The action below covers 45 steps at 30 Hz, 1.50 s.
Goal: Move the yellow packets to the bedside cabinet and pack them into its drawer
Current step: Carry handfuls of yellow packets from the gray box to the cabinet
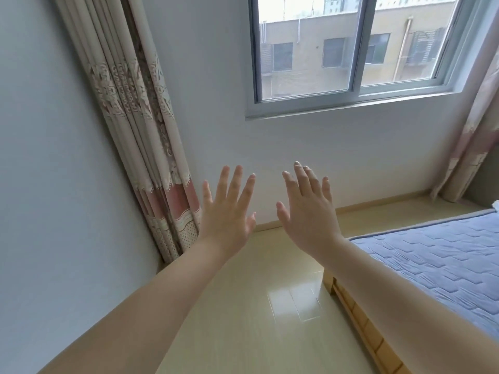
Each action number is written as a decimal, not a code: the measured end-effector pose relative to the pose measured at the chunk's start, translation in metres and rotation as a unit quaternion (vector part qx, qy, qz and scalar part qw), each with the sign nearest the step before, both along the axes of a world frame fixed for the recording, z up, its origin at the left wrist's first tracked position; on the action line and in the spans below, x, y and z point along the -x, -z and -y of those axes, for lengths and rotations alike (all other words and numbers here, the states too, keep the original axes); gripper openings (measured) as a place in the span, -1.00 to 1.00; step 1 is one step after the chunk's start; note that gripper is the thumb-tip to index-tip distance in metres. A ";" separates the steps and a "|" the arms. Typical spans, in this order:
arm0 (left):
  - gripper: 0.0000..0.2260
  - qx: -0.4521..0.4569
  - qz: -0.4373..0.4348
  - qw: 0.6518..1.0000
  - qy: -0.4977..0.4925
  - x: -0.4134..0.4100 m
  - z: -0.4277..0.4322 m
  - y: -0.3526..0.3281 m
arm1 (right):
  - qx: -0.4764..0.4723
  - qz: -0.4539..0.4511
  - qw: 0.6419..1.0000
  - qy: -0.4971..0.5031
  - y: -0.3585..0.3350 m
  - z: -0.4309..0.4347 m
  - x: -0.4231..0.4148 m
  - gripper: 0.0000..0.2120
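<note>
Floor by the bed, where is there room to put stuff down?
The shiny floor is bare between the left wall and the bed frame. The blue mattress looks bare too. Tightest by the curtain in the corner.

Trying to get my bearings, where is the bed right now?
In the head view, the bed lies at the lower right, just right of the right hand, with floor between it and the window.

Curtain [129, 103] hangs left of window [351, 49]; bed [432, 260] lies right, seemingly clear of wall [337, 157].
</note>
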<state>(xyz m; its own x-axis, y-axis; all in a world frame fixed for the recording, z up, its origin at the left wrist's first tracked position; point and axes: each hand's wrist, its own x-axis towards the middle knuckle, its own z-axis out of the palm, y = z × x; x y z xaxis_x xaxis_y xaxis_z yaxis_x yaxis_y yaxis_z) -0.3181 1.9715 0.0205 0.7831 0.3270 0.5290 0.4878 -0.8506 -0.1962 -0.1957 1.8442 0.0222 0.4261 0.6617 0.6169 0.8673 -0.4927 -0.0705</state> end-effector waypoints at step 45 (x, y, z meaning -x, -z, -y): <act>-0.36 0.028 -0.105 0.881 0.460 -1.226 -0.288 0.001 | -0.012 -0.067 0.857 0.510 0.016 -0.259 -1.064 -0.43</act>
